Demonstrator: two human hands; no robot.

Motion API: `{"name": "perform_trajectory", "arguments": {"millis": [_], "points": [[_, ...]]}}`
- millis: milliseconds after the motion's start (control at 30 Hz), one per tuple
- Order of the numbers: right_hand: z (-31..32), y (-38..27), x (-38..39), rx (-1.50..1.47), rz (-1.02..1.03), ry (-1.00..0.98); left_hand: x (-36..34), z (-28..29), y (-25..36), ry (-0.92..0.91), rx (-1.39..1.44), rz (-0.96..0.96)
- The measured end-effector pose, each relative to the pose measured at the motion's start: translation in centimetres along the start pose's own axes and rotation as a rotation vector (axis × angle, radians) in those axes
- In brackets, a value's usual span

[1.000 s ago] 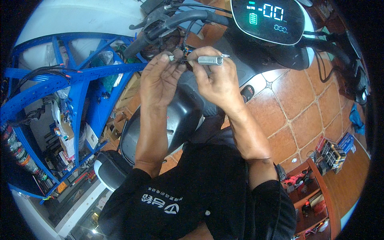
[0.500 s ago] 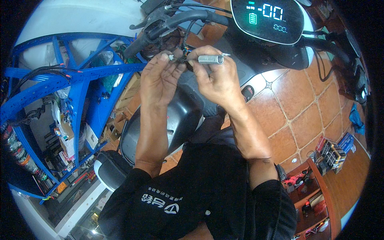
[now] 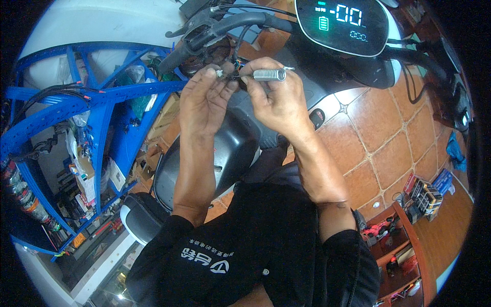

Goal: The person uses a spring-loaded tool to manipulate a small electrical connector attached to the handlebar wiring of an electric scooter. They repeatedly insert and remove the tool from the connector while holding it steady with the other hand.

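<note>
My right hand (image 3: 279,100) is closed on a silver coil spring (image 3: 269,75) with a thin end sticking out past the thumb. Its left end points toward my left hand (image 3: 202,100), which pinches a small pale piece, perhaps a wire connector (image 3: 220,73), between thumb and fingers. Fine coloured wires (image 3: 238,63) run down between the fingertips of both hands, which almost meet. What exactly the fingertips touch is too small and partly hidden. Both hands are just below the handlebar (image 3: 235,23) of an electric scooter.
The scooter's lit display (image 3: 348,25) is at the top right, its black seat (image 3: 204,169) below my left forearm. A blue metal rack (image 3: 102,138) with parts stands at left. Orange tiled floor (image 3: 378,138) lies to the right, with a wooden shelf unit (image 3: 394,250) at lower right.
My fingers and the spring have shifted only very slightly. Both hands keep the same holds.
</note>
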State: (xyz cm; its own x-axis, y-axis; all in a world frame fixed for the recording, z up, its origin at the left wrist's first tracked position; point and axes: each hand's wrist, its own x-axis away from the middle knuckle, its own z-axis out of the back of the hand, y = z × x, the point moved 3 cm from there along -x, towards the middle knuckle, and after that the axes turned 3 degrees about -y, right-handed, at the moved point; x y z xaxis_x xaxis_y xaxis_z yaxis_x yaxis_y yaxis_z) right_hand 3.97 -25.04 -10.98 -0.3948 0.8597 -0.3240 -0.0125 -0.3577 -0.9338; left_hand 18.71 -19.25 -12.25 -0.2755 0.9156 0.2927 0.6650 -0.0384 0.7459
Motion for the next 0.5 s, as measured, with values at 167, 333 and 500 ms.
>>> {"name": "perform_trajectory", "arguments": {"millis": [167, 333, 500], "points": [[0.05, -0.16, -0.02, 0.009, 0.018, 0.004, -0.02, 0.42, -0.12, 0.031, 0.025, -0.002], [0.09, -0.35, -0.09, 0.037, 0.009, 0.016, -0.1, 0.52, -0.08, -0.015, 0.04, 0.027], [0.05, 0.12, 0.52, -0.049, -0.125, -0.032, -0.26, 0.81, -0.09, -0.009, 0.073, 0.014]]}}
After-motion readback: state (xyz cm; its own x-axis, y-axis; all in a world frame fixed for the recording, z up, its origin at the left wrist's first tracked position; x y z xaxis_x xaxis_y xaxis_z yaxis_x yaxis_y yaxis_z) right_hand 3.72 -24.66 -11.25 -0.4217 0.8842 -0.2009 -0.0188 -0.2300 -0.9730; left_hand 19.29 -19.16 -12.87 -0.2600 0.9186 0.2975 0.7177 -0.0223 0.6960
